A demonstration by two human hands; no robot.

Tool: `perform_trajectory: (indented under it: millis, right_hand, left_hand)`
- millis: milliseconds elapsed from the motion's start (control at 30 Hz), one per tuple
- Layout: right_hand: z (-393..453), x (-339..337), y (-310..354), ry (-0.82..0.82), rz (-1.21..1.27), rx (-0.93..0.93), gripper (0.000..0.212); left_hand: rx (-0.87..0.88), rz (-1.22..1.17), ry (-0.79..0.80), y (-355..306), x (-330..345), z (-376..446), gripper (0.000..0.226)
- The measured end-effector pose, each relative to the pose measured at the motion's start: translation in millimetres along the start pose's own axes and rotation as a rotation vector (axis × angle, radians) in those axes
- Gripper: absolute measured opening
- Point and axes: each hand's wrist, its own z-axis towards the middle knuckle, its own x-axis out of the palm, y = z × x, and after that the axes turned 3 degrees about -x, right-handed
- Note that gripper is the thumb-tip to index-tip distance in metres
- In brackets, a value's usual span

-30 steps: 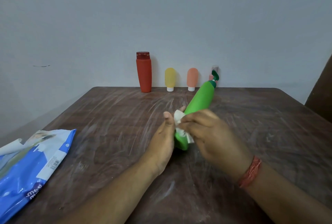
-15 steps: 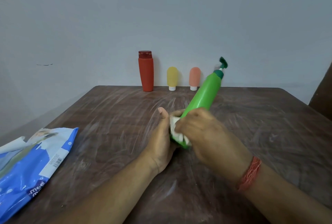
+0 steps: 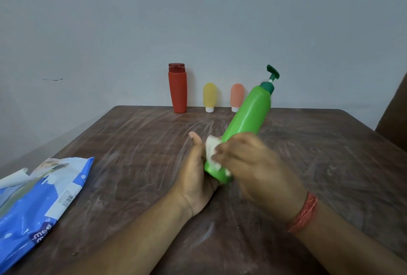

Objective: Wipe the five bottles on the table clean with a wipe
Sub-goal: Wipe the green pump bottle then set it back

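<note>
Green plastic pump bottle [image 3: 246,125] held tilted above the dark wooden table [image 3: 132,142].
The left hand [image 3: 195,177] cups its base, thumb up; the right hand [image 3: 253,164], fingers curled, presses a white wipe [image 3: 212,150] against its lower side. A red bottle [image 3: 177,89], yellow tube [image 3: 209,96] and peach tube [image 3: 237,96] stand upright at the far edge; a blue wipes pack [image 3: 37,204] lies near the left edge.

Plain grey-blue wall [image 3: 110,32]; dark brown streaked wooden table [image 3: 132,142]; dim, even light

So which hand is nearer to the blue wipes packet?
Left. The left hand grips the green bottle mid-table, on the side towards the blue wipes packet; the right hand is further right.
</note>
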Motion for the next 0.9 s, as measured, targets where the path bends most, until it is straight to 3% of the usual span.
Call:
perform_trajectory:
  millis: [133, 300, 433, 567, 633, 733, 900]
  right_hand:
    - [-5.0, -4.6, -13.9, -0.142, -0.055, 0.202, 0.025]
    - [-7.3, -4.8, -15.4, 0.025, 0.019, -0.020, 0.026]
    - [-8.4, -11.2, -28.5, -0.074, -0.031, 0.209, 0.031]
    - [-12.1, -7.3, -10.4, 0.109, 0.129, -0.084, 0.024]
    - [-10.7, -8.2, -14.5, 0.118, 0.125, -0.069, 0.023]
    - [-8.6, -9.8, -20.8, 0.029, 0.081, 0.127, 0.026]
    - [-14.9, -5.1, -12.8, 0.102, 0.189, -0.099, 0.018]
  left_hand:
    - [0.021, 0.035, 0.010, 6.4, 2.0, 0.3, 0.073]
    - [0.013, -0.005, 0.056, 2.8, -0.7, -2.3, 0.073]
    - [0.023, 0.074, 0.053, 5.6, 3.6, -2.6, 0.067]
    - [-0.016, -0.005, 0.017, 2.4, -0.5, -2.0, 0.069]
    - [-0.012, -0.032, 0.004, 1.5, -2.2, -1.4, 0.071]
    - [-0.004, -0.045, -0.033, 1.7, -0.8, -1.9, 0.071]
    - [-0.054, -0.077, 0.007, 3.0, -4.1, -1.7, 0.077]
